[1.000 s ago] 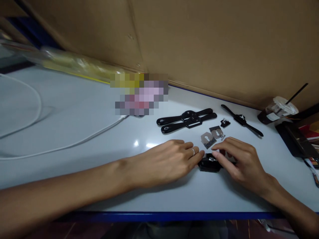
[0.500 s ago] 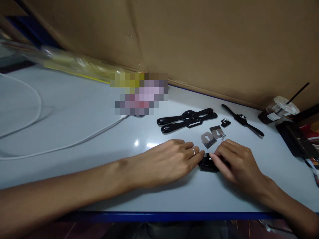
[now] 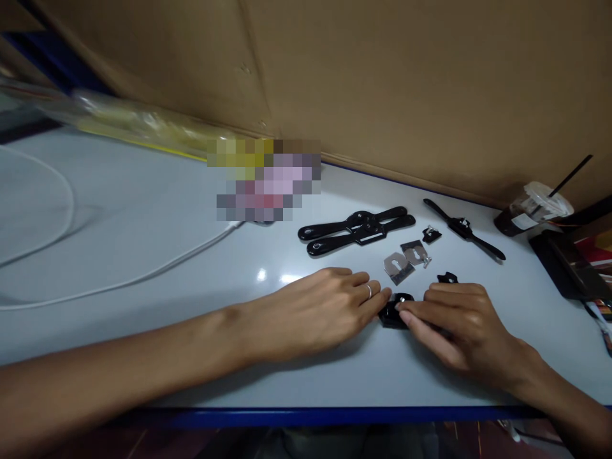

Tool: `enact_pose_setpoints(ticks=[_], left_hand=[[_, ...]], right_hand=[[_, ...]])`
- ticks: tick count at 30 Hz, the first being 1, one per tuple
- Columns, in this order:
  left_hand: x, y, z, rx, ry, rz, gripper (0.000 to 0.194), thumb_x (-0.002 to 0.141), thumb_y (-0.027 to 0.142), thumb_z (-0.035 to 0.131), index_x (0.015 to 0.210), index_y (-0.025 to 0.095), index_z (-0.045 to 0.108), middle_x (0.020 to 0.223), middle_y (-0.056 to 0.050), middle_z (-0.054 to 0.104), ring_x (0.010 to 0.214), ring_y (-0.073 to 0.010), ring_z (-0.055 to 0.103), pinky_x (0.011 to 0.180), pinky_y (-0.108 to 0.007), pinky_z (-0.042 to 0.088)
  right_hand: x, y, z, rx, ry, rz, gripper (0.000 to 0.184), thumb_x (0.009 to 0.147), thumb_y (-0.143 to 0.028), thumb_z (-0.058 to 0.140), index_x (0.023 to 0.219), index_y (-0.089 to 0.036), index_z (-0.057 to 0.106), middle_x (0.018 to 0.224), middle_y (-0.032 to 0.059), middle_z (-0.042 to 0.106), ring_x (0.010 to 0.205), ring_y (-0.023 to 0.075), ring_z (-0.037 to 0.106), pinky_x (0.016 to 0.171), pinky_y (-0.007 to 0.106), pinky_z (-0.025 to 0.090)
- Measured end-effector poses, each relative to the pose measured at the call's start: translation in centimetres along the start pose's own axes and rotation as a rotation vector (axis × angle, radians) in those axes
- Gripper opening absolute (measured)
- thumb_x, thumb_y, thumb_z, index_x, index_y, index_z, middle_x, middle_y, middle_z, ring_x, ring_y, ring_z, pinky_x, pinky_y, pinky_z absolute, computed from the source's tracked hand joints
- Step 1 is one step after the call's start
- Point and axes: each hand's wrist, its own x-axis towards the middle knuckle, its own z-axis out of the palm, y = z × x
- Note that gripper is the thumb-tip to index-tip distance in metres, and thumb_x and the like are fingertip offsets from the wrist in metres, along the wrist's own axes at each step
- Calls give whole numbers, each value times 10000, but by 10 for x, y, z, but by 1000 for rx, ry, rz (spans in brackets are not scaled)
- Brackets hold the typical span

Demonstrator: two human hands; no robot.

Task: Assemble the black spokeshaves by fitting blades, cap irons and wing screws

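Note:
My left hand (image 3: 325,309) lies flat on the pale table (image 3: 143,223), a ring on one finger, its fingertips against a small black metal part (image 3: 391,315). My right hand (image 3: 461,325) has its fingers closed on the same part from the right, with thumb and forefinger at a shiny screw on top of it. Just beyond the right knuckles lies another small black piece (image 3: 447,278). Two silvery slotted blades (image 3: 404,261) lie a little farther back.
Two black spokeshave bodies (image 3: 356,229) lie side by side behind the hands, with a third (image 3: 463,228) and a small black cap (image 3: 431,234) to their right. An iced drink cup with a straw (image 3: 533,207) stands at far right. A white cable (image 3: 143,274) crosses the left side, and a cardboard wall (image 3: 382,76) backs the table.
My right hand has slid slightly left and toward me on the black part, uncovering a small black piece beyond its knuckles. My left hand has stayed in place.

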Motion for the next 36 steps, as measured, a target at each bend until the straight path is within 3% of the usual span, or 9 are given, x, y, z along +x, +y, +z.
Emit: enact_pose_setpoints(ticks=[3, 6, 11, 16, 21, 25, 29, 32, 36], left_hand=[[0, 0, 0, 0, 2, -3, 209, 991, 114, 463, 1143, 94, 605, 863, -78, 713, 730, -203, 650, 611, -327, 479], [0, 0, -1, -2, 0, -1, 214, 995, 116, 457, 1139, 89, 612, 867, -82, 714, 738, -208, 653, 614, -332, 482], [0, 0, -1, -9, -20, -3, 223, 992, 110, 455, 1152, 98, 611, 885, -81, 716, 745, -195, 650, 631, -319, 481], [1, 1, -1, -9, -1, 5, 214, 983, 104, 470, 1141, 82, 612, 863, -77, 708, 736, -210, 646, 609, -334, 479], [0, 0, -1, 2, 1, 4, 210, 978, 112, 489, 1148, 83, 608, 879, -76, 712, 737, -211, 651, 603, -335, 486], [-1, 1, 1, 2, 12, 2, 216, 968, 104, 506, 1157, 74, 607, 868, -69, 710, 744, -218, 656, 597, -342, 488], [0, 1, 0, -5, 33, 4, 213, 980, 102, 483, 1148, 71, 610, 851, -66, 706, 731, -217, 652, 592, -345, 485], [1, 0, -1, 3, 37, 2, 213, 983, 103, 478, 1145, 73, 613, 838, -63, 705, 729, -216, 650, 597, -342, 482], [0, 1, 1, 3, 38, 4, 221, 978, 95, 476, 1149, 72, 613, 860, -74, 713, 723, -208, 648, 595, -335, 476]], right_hand=[[0, 3, 0, -141, 44, -10, 327, 996, -163, 517, 737, -153, 717, 567, -8, 589, 508, 126, 501, 513, 301, 354], [0, 3, -2, -134, 4, -34, 388, 975, -157, 518, 616, -166, 665, 534, -11, 550, 482, 124, 465, 503, 316, 337], [0, 2, -2, -102, -10, -55, 311, 996, -165, 519, 786, -133, 745, 572, -6, 590, 498, 123, 496, 517, 306, 356], [-1, 3, -1, -151, -10, -52, 373, 975, -157, 524, 641, -152, 690, 550, -4, 559, 487, 126, 464, 519, 319, 335], [0, 3, 1, -142, 17, -66, 312, 991, -152, 526, 762, -131, 738, 568, -8, 580, 496, 126, 483, 520, 308, 338], [0, 2, 1, -129, 1, -72, 369, 972, -135, 517, 645, -154, 686, 544, -16, 553, 482, 120, 454, 519, 305, 336], [0, 3, 2, -142, 22, -82, 345, 993, -155, 510, 718, -149, 719, 556, -16, 574, 490, 121, 467, 524, 299, 349], [1, 4, 2, -196, 30, -74, 361, 975, -144, 521, 656, -158, 687, 549, -11, 569, 492, 125, 464, 523, 311, 338], [1, 3, 2, -103, -4, -122, 355, 986, -147, 509, 682, -156, 693, 543, -20, 551, 491, 117, 447, 525, 292, 346]])
